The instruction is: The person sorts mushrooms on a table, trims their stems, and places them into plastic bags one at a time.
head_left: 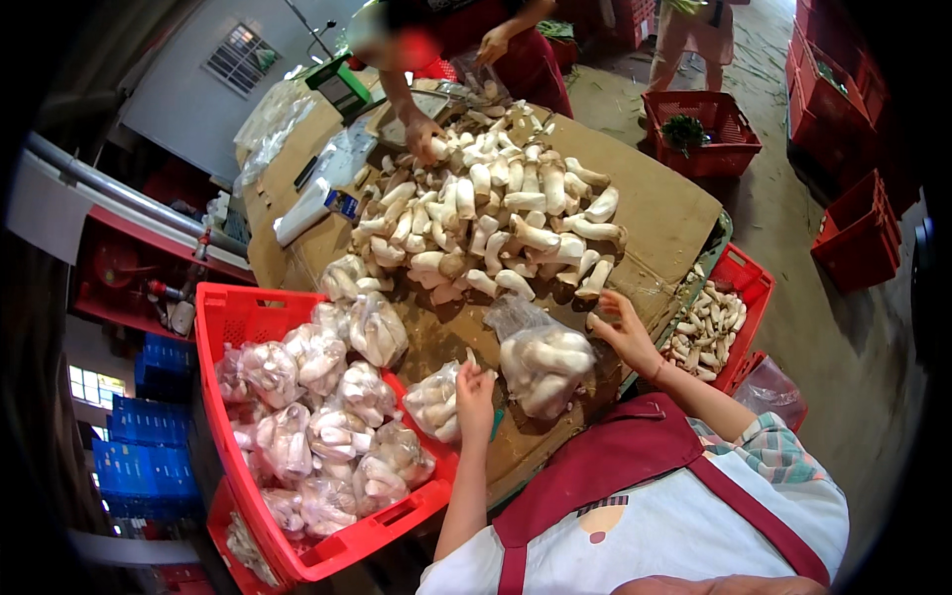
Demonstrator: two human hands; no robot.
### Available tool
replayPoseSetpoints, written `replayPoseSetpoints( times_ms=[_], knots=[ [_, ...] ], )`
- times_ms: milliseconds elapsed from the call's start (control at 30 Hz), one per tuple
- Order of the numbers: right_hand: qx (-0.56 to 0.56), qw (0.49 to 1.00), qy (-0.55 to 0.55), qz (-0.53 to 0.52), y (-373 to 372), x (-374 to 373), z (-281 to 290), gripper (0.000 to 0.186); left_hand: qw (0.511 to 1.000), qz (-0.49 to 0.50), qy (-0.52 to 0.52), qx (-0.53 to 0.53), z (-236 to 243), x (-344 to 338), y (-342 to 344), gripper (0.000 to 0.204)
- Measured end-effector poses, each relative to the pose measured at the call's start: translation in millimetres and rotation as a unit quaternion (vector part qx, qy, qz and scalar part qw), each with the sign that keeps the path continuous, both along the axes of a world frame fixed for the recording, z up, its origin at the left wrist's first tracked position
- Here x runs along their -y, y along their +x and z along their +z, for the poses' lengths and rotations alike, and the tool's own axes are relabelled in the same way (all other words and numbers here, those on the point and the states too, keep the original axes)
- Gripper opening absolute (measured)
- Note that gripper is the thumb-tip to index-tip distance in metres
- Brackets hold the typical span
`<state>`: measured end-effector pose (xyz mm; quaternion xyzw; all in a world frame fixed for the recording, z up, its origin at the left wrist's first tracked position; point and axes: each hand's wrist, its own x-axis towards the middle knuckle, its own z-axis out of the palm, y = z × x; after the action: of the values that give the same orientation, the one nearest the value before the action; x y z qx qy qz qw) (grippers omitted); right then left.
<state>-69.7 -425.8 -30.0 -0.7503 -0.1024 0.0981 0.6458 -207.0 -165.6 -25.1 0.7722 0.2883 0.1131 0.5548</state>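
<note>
My left hand (475, 389) is closed on the top of a clear bag of mushrooms (431, 407) on the cardboard-covered table. My right hand (617, 327) is open, fingers apart, just right of a fuller, larger bag of mushrooms (543, 367) that sits on the table with loose plastic at its top. Beyond both hands spreads a big pile of loose king oyster mushrooms (486, 203). At my left, a red crate (230, 297) is heaped with bagged mushrooms (327, 436).
A person (420, 134) across the table reaches into the pile, near a white roll (302, 210). A red crate of loose mushrooms (709, 327) is at right. Red crates (843, 233) and another person (679, 55) are farther off. Blue crates (149, 456) are at left.
</note>
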Motion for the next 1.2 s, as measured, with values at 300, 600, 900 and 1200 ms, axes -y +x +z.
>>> replayPoseSetpoints(
  times_ms=[300,600,900,1200],
  knots=[
    [0.034,0.985,-0.036,0.164,-55.2,16.6,8.4,0.05,0.971,-0.068,-0.124,-0.195,-31.0,77.4,-60.5,0.05],
    [0.214,0.944,-0.206,0.145,1.9,-30.3,4.0,0.034,0.991,-0.082,0.054,-0.092,-5.4,57.0,-15.3,0.04],
    [0.125,0.98,-0.05,0.149,32.7,-66.7,109.7,0.023,0.995,-0.042,-0.057,0.075,107.9,4.8,34.0,0.03],
    [0.16,0.981,-0.049,0.094,28.4,-53.8,135.2,0.025,0.993,-0.104,-0.051,0.02,128.6,-2.0,37.6,0.034]
  ],
)
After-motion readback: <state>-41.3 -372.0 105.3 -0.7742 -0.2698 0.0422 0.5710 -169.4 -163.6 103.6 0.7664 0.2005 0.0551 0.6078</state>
